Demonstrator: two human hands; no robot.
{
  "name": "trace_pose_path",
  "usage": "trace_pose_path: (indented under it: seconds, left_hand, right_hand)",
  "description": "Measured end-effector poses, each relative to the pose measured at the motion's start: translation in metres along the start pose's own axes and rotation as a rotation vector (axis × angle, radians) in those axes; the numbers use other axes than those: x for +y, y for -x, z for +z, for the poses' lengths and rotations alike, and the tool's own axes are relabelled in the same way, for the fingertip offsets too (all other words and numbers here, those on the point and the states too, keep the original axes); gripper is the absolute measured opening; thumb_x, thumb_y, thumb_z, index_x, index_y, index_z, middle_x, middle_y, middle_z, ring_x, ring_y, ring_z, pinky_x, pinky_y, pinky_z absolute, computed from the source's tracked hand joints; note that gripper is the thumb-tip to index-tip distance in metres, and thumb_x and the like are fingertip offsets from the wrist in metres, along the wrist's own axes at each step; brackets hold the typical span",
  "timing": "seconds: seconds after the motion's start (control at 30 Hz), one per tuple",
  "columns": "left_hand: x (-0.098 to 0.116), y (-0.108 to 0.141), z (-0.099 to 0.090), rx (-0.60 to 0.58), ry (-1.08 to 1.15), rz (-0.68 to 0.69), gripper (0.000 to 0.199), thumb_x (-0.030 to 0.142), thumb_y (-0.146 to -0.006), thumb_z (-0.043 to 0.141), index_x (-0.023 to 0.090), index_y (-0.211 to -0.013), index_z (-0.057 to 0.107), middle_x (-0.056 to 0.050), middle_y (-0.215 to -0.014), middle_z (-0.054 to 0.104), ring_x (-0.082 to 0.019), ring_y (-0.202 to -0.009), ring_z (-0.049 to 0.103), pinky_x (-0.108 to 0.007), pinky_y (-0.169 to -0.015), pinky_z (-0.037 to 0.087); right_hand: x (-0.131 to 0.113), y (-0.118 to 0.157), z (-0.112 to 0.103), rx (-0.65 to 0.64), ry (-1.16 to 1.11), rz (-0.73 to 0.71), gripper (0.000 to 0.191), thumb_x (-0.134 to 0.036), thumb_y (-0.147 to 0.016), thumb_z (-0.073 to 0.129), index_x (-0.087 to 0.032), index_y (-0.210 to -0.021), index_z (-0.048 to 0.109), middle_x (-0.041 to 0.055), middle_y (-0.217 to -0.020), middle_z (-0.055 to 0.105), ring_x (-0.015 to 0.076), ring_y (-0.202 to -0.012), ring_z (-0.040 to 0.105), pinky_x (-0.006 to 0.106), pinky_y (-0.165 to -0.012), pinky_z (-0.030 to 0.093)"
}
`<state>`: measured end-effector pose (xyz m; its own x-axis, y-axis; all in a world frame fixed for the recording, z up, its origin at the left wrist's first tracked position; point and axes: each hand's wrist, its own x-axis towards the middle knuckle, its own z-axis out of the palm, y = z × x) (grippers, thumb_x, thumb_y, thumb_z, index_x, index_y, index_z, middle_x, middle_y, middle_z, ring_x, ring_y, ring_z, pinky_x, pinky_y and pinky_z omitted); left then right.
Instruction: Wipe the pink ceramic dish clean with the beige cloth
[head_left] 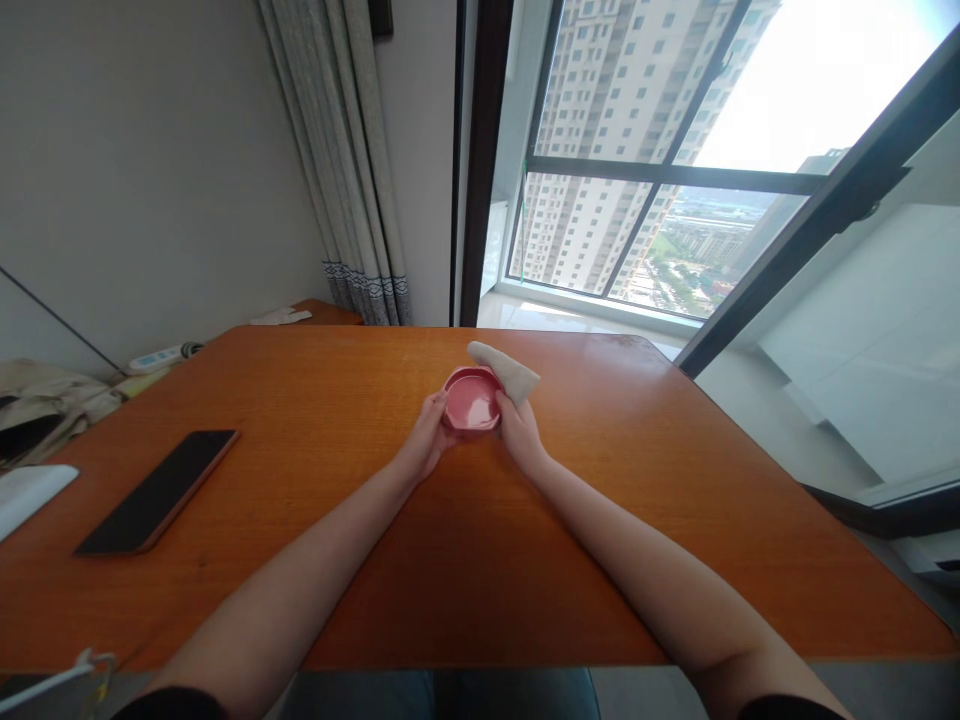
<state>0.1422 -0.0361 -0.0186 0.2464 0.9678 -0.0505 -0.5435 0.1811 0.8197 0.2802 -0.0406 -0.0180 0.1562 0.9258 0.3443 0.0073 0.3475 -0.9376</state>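
A small pink bowl with an angular rim is held above the middle of the wooden table, its hollow side tilted toward me. My left hand grips the bowl's left side, thumb near the rim. On the right side, my right hand has its thumb at the bowl's edge and also holds a light grey cloth. The cloth lies against the bowl's upper right outside and sticks out past my fingers. Most of the right fingers are hidden behind the bowl and cloth.
The wooden table spans the view. A dark phone-like slab lies at left, beside a white object. A power strip and crumpled fabric are at the far left. Beyond are a curtain and windows.
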Motion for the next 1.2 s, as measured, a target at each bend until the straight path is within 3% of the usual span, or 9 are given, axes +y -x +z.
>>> trace_pose_path:
  seconds: [0.1, 0.2, 0.27, 0.47, 0.6, 0.83, 0.93, 1.07, 1.2]
  left_hand:
    - [-0.003, -0.001, -0.004, 0.094, -0.081, 0.037, 0.039, 0.038, -0.074, 0.065, 0.024, -0.109, 0.055, -0.003, -0.114, 0.06, -0.021, -0.106, 0.056, -0.035, -0.087, 0.05]
    - [-0.006, -0.003, -0.006, 0.105, -0.041, 0.065, 0.038, 0.035, -0.077, 0.061, 0.025, -0.113, 0.056, -0.003, -0.116, 0.061, -0.021, -0.108, 0.055, -0.034, -0.087, 0.05]
    - [-0.006, -0.005, -0.007, 0.069, 0.011, 0.034, 0.039, 0.038, -0.079, 0.056, 0.024, -0.116, 0.055, -0.004, -0.116, 0.061, -0.023, -0.108, 0.056, -0.037, -0.085, 0.051]
    - [-0.008, -0.009, -0.011, 0.191, 0.004, 0.225, 0.036, 0.038, -0.081, 0.057, 0.026, -0.115, 0.051, -0.003, -0.123, 0.056, -0.02, -0.113, 0.053, -0.031, -0.089, 0.048]
    - [-0.007, -0.012, -0.014, 0.273, -0.055, 0.277, 0.036, 0.034, -0.075, 0.067, 0.025, -0.106, 0.051, -0.002, -0.114, 0.059, -0.016, -0.109, 0.054, -0.028, -0.093, 0.044]
    - [-0.006, -0.007, -0.01, 0.208, -0.067, 0.076, 0.046, 0.04, -0.075, 0.064, 0.029, -0.116, 0.047, -0.002, -0.121, 0.054, -0.02, -0.105, 0.055, -0.031, -0.076, 0.052]
    - [-0.011, -0.007, -0.01, 0.227, -0.109, 0.153, 0.039, 0.033, -0.076, 0.062, 0.026, -0.112, 0.052, -0.002, -0.119, 0.055, -0.018, -0.107, 0.053, -0.027, -0.08, 0.05]
    - [-0.012, -0.012, -0.014, 0.382, -0.048, 0.277, 0.023, 0.032, -0.08, 0.053, 0.021, -0.101, 0.054, -0.002, -0.105, 0.058, -0.015, -0.098, 0.055, -0.025, -0.083, 0.047]
    - [-0.01, -0.013, -0.017, 0.4, -0.102, 0.23, 0.025, 0.033, -0.076, 0.059, 0.023, -0.096, 0.049, -0.001, -0.099, 0.056, -0.014, -0.09, 0.056, -0.025, -0.075, 0.05]
  right_hand:
    - [0.003, -0.013, -0.009, -0.063, -0.007, 0.058, 0.04, -0.052, -0.082, 0.05, -0.02, -0.102, 0.064, 0.0032, -0.104, 0.069, 0.0236, -0.104, 0.06, 0.038, -0.094, 0.047]
    - [0.012, -0.018, -0.012, -0.052, -0.045, 0.338, 0.052, -0.064, -0.081, 0.043, -0.017, -0.083, 0.067, 0.007, -0.072, 0.071, 0.0239, -0.079, 0.068, 0.035, -0.071, 0.057]
    - [0.016, -0.018, -0.008, -0.027, -0.179, 0.459, 0.054, -0.065, -0.081, 0.042, -0.017, -0.08, 0.066, 0.0091, -0.069, 0.071, 0.0254, -0.075, 0.069, 0.036, -0.066, 0.058]
    - [0.025, 0.0, 0.019, -0.147, -0.467, 0.436, 0.052, -0.057, -0.082, 0.048, -0.016, -0.113, 0.057, 0.0112, -0.117, 0.064, 0.0263, -0.11, 0.059, 0.043, -0.089, 0.053]
    - [0.034, 0.009, 0.029, -0.092, -0.507, 0.465, 0.049, -0.052, -0.08, 0.055, -0.018, -0.114, 0.055, 0.0109, -0.114, 0.066, 0.0266, -0.108, 0.061, 0.044, -0.087, 0.053]
    - [0.025, -0.011, 0.007, 0.144, -0.521, 0.514, 0.028, -0.037, -0.081, 0.058, -0.016, -0.099, 0.063, 0.0091, -0.109, 0.068, 0.0241, -0.106, 0.061, 0.038, -0.093, 0.05]
    - [0.019, -0.009, 0.009, 0.128, -0.558, 0.591, 0.024, -0.034, -0.082, 0.057, -0.016, -0.097, 0.064, 0.0082, -0.104, 0.07, 0.0228, -0.105, 0.062, 0.035, -0.092, 0.051]
    - [0.017, 0.004, 0.023, 0.014, -0.672, 0.636, 0.026, -0.031, -0.084, 0.056, -0.017, -0.105, 0.062, 0.0067, -0.104, 0.07, 0.0199, -0.103, 0.063, 0.034, -0.091, 0.051]
    - [0.02, 0.005, 0.024, 0.037, -0.66, 0.636, 0.025, -0.031, -0.085, 0.054, -0.017, -0.104, 0.063, 0.0062, -0.099, 0.071, 0.0199, -0.099, 0.064, 0.034, -0.089, 0.051]
